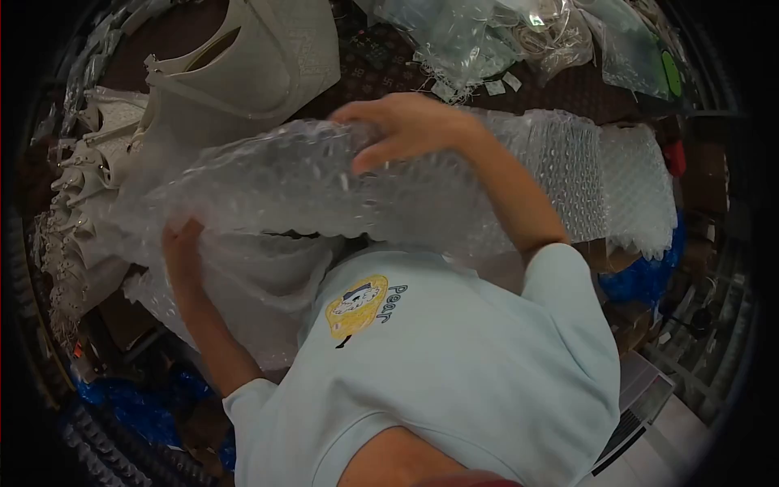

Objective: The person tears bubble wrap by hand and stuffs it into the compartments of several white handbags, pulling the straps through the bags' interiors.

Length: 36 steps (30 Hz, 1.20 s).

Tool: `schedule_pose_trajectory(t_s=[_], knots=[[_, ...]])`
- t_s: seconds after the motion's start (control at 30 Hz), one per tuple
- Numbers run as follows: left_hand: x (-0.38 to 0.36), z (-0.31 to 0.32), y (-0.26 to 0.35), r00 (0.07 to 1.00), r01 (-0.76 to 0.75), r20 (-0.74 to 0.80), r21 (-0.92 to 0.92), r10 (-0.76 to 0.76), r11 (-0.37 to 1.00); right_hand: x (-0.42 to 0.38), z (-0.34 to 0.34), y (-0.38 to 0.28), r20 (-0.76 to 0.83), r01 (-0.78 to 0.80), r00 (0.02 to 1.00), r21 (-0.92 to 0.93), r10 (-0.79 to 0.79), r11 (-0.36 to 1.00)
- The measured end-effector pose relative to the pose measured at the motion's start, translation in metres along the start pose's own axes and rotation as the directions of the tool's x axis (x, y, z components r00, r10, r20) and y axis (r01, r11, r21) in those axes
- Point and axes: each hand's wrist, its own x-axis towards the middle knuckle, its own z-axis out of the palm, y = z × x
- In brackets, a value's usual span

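A long sheet of clear bubble wrap (438, 191) stretches across the view in front of my body, loose and crumpled at its left end. My left hand (183, 239) is closed on the lower left part of the wrap, its fingertips blurred and partly hidden by plastic. Over the upper edge, near the middle, my right hand (398, 130) has its thumb and fingers apart, with nothing gripped between them. Thin translucent plastic (260, 284) hangs below the sheet, beside my left forearm.
A large off-white handbag (235, 73) stands at the upper left. Several white bags (85, 191) are lined up along the left side. Clear plastic bags (454, 36) and a bundle of pale cords (552, 36) lie at the top. Blue plastic (641, 280) shows at the right.
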Motion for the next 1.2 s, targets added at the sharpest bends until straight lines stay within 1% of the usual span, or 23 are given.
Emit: schedule_pose_trajectory(t_s=[0.07, 0.1, 0.13, 0.17, 0.23, 0.33, 0.4, 0.47, 0.5, 0.53, 0.57, 0.6, 0.63, 0.7, 0.73, 0.8, 0.9, 0.93, 1.0, 1.03, 1.1, 1.13, 1.2], knots=[[0.001, -0.039, -0.005, 0.991, 0.088, -0.101, -0.027, -0.090, 0.996, -0.023, -0.008, 0.075, 0.060, -0.197, 0.979, 0.037, 0.195, 0.980], [-0.006, -0.035, -0.019, 0.988, 0.130, -0.077, -0.056, -0.134, 0.990, -0.049, -0.013, 0.094, 0.090, -0.305, 0.950, 0.036, 0.301, 0.952], [-0.007, -0.041, -0.016, 0.984, 0.142, -0.084, -0.169, -0.158, 0.975, -0.062, -0.017, 0.112, 0.084, -0.365, 0.929, 0.047, 0.360, 0.930], [-0.005, -0.042, -0.019, 0.980, 0.147, -0.083, -0.289, -0.178, 0.946, -0.072, -0.021, 0.136, 0.065, -0.384, 0.923, 0.080, 0.380, 0.920], [0.003, -0.068, -0.018, 0.973, 0.155, -0.136, -0.225, -0.188, 0.962, -0.068, -0.018, 0.159, 0.053, -0.372, 0.928, 0.150, 0.368, 0.916], [0.025, -0.083, -0.029, 0.961, 0.181, -0.169, -0.216, -0.219, 0.959, -0.067, -0.027, 0.169, -0.041, -0.409, 0.912, 0.008, 0.409, 0.913], [0.028, -0.089, -0.034, 0.954, 0.199, -0.175, -0.244, -0.245, 0.949, -0.065, -0.027, 0.167, -0.080, -0.371, 0.914, 0.233, 0.398, 0.899], [0.029, -0.092, -0.035, 0.978, -0.039, -0.205, 0.013, 0.041, 0.999, -0.066, -0.034, 0.157, -0.116, -0.361, 0.912, 0.228, 0.394, 0.904], [0.019, -0.087, -0.024, 0.979, -0.033, -0.202, 0.018, 0.036, 0.999, -0.068, -0.032, 0.149, -0.144, -0.360, 0.906, 0.231, 0.397, 0.904], [-0.003, -0.074, 0.000, 0.947, -0.125, -0.280, 0.124, 0.155, 0.984, -0.069, -0.029, 0.142, -0.138, -0.362, 0.907, 0.231, 0.398, 0.903], [-0.025, -0.058, 0.024, 0.896, -0.204, -0.348, 0.230, 0.276, 0.952, -0.069, -0.025, 0.133, -0.177, -0.278, 0.932, 0.214, 0.317, 0.936], [-0.049, -0.046, 0.049, 0.896, -0.199, -0.352, 0.229, 0.272, 0.953, -0.067, -0.022, 0.125, -0.213, -0.192, 0.949, 0.197, 0.233, 0.961], [-0.073, -0.033, 0.076, 0.935, -0.167, -0.253, 0.301, 0.247, 0.939, -0.063, -0.020, 0.120, -0.210, -0.190, 0.950, 0.196, 0.230, 0.962], [-0.104, 0.000, 0.098, 0.964, -0.137, -0.162, 0.374, 0.210, 0.917, -0.053, -0.019, 0.112, -0.259, -0.278, 0.930, -0.037, 0.260, 0.960], [-0.114, 0.016, 0.102, 0.871, -0.475, 0.098, 0.420, 0.481, 0.774, -0.051, -0.017, 0.108, -0.250, -0.273, 0.934, -0.042, 0.254, 0.961], [-0.137, 0.057, 0.117, 0.631, -0.776, 0.407, 0.350, 0.661, 0.525, -0.047, -0.013, 0.097, -0.269, -0.074, 0.957, 0.120, 0.104, 0.990], [-0.157, 0.110, 0.142, 0.551, -0.820, 0.592, 0.253, 0.588, 0.513, -0.044, -0.006, 0.057, -0.294, -0.021, 0.956, -0.029, 0.011, 0.999], [-0.156, 0.120, 0.146, 0.559, -0.815, 0.587, 0.261, 0.585, 0.517, -0.043, -0.007, 0.045, -0.288, -0.013, 0.958, -0.030, 0.004, 0.999], [-0.150, 0.134, 0.147, 0.498, -0.858, 0.640, 0.264, 0.585, 0.441, -0.044, -0.010, 0.029, -0.385, -0.031, 0.920, -0.274, -0.080, 0.961], [-0.140, 0.135, 0.143, 0.500, -0.857, 0.636, 0.267, 0.588, 0.440, -0.043, -0.013, 0.032, -0.384, -0.027, 0.919, -0.278, -0.086, 0.960], [-0.115, 0.126, 0.127, 0.700, -0.698, 0.419, 0.573, 0.578, 0.430, -0.039, -0.019, 0.042, -0.589, -0.247, 0.804, -0.203, 0.084, 0.947], [-0.109, 0.123, 0.121, 0.697, -0.700, 0.423, 0.575, 0.579, 0.423, -0.042, -0.017, 0.040, -0.593, -0.247, 0.801, -0.198, 0.085, 0.949], [-0.101, 0.118, 0.116, 0.776, -0.561, 0.290, 0.723, 0.560, 0.403, -0.047, -0.010, 0.030, -0.558, -0.230, 0.811, -0.026, 0.177, 0.973]])
